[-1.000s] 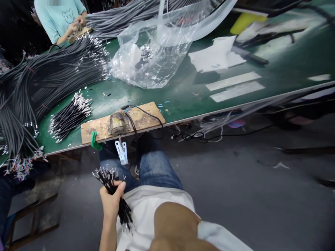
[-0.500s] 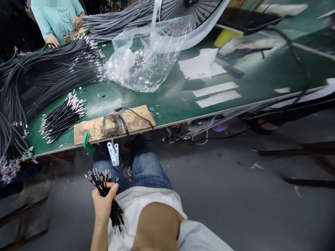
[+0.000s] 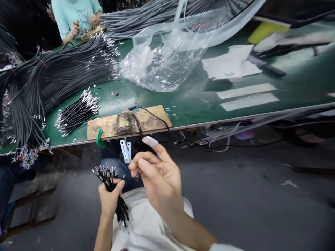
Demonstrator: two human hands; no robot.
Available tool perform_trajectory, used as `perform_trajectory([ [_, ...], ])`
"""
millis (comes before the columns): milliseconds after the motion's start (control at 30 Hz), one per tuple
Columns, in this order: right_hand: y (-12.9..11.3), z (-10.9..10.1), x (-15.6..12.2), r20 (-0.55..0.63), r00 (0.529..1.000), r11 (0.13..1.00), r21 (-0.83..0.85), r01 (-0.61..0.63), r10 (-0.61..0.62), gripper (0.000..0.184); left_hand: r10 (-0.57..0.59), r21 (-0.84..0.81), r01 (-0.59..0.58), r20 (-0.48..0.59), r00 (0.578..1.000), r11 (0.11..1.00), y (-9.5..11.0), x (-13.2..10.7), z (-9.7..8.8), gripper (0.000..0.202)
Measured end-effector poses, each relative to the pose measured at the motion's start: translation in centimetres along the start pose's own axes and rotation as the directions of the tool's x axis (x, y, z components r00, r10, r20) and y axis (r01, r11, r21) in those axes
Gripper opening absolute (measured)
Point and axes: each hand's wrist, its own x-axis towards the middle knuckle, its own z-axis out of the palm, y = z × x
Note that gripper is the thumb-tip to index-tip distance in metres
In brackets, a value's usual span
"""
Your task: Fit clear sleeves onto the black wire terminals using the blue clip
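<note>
My left hand [image 3: 110, 200] is closed around a bundle of short black cables [image 3: 122, 211], their stripped silvery ends fanning out above and below the fist. Raised to the right of it, my right hand [image 3: 164, 184] has its index finger stretched up with a white covering on the tip. The thumb and other fingers are bent, and I see nothing in them. Just beyond its fingertips, a pale blue clip [image 3: 126, 151] hangs on the shaft of a small motor [image 3: 123, 122]. The motor sits on a wooden board [image 3: 154, 113] held at the table edge by a green clamp [image 3: 99, 138].
A pile of short black cables [image 3: 75, 113] lies left of the board, with long dark cables [image 3: 65, 69] behind. A clear plastic bag [image 3: 167, 62] of small metal parts rests on the green table [image 3: 191, 108]. Across it, a person in a turquoise shirt [image 3: 64, 21] works.
My right hand has come into view and risen near the clip. The view has shifted left. My left hand keeps its bundle, and the person across has lifted a hand off the cables.
</note>
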Motion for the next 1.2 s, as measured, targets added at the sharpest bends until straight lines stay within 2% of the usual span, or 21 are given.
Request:
perform_trajectory([
  [67,-0.1,-0.7,1.0,-0.059,0.995,0.995,0.065,-0.081,0.085,0.045,-0.004,-0.013,0.005,0.068,0.998,1.0,0.4,0.2,0.1,0.022],
  [167,-0.2,-1.7,1.8,-0.085,0.977,0.976,0.117,-0.183,0.194,0.052,-0.019,-0.039,0.022,0.083,0.996,0.999,1.7,1.0,0.3,0.023],
  [233,-0.2,-2.1,1.9,-0.084,0.97,0.965,0.148,-0.215,0.229,0.053,-0.059,-0.042,0.063,0.089,0.994,0.997,3.1,1.4,0.3,0.023],
  [300,-0.2,-2.2,2.0,-0.071,0.963,0.954,0.173,-0.245,0.26,0.051,-0.17,-0.026,0.174,0.124,0.978,0.984,4.5,1.5,0.6,0.017],
  [333,-0.2,-2.3,2.1,-0.066,0.96,0.949,0.184,-0.257,0.273,0.05,-0.19,-0.033,0.194,0.107,0.976,0.98,5.2,1.4,0.8,0.016],
  [367,-0.2,-2.3,2.2,-0.064,0.957,0.944,0.192,-0.267,0.284,0.05,-0.144,-0.07,0.15,0.077,0.987,0.986,5.8,1.0,1.1,0.013],
  [400,-0.2,-2.4,2.2,-0.063,0.955,0.941,0.198,-0.274,0.291,0.049,-0.025,-0.131,0.019,-0.042,0.999,0.991,6.2,0.6,1.5,0.01],
  [433,-0.2,-2.4,2.3,-0.061,0.954,0.939,0.202,-0.277,0.295,0.049,0.034,-0.168,-0.052,-0.105,0.994,0.984,6.6,0.2,1.8,0.009],
  [467,-0.2,-2.5,2.3,-0.058,0.955,0.941,0.2,-0.275,0.291,0.048,0.054,-0.184,-0.076,-0.119,0.991,0.98,6.9,-0.3,2.2,0.008],
  [500,-0.1,-2.6,2.4,-0.056,0.959,0.946,0.19,-0.263,0.278,0.046,0.061,-0.199,-0.085,-0.124,0.99,0.976,7.1,-0.6,2.4,0.007],
  [600,0.3,-3.2,2.4,-0.054,0.984,0.984,0.072,-0.165,0.169,0.029,0.046,-0.247,-0.056,-0.045,0.998,0.967,7.4,-1.0,2.7,0.01],
  [700,1.3,-4.4,2.2,-0.066,0.996,0.979,-0.188,-0.073,0.061,0.016,0.044,-0.307,-0.019,0.075,0.996,0.951,7.0,-0.6,2.4,0.02],
  [767,2.1,-5.3,2.1,-0.044,0.997,0.935,-0.345,-0.079,0.069,0.014,0.052,-0.313,-0.008,0.132,0.99,0.95,6.6,-0.1,2.1,0.029],
  [833,2.7,-5.8,1.9,0.02,0.996,0.896,-0.439,-0.07,0.088,0.012,0.068,-0.3,-0.012,0.178,0.982,0.954,6.3,0.2,1.9,0.034],
  [933,3.2,-6.1,1.7,0.177,0.984,0.853,-0.518,0.063,0.035,0.013,0.086,-0.272,-0.024,0.218,0.972,0.962,6.0,0.3,1.9,0.034],
  [1000,3.3,-6.0,1.7,0.282,0.959,0.796,-0.575,0.19,-0.025,0.009,0.091,-0.232,-0.039,0.215,0.972,0.972,6.1,0.2,2.0,0.033],
  [1067,3.4,-5.8,1.8,0.339,0.938,0.697,-0.653,0.295,-0.08,0.003,0.1,-0.18,-0.064,0.2,0.975,0.982,6.1,0.2,2.0,0.024],
  [1133,3.5,-5.7,1.8,0.331,0.929,0.578,-0.73,0.364,-0.167,0.01,0.104,-0.126,-0.084,0.165,0.981,0.988,6.2,0.2,2.1,0.016],
  [1200,3.5,-5.5,1.8,0.319,0.911,0.48,-0.775,0.41,-0.262,0.011,0.107,-0.073,-0.098,0.13,0.986,0.993,6.0,0.2,2.2,0.021],
])
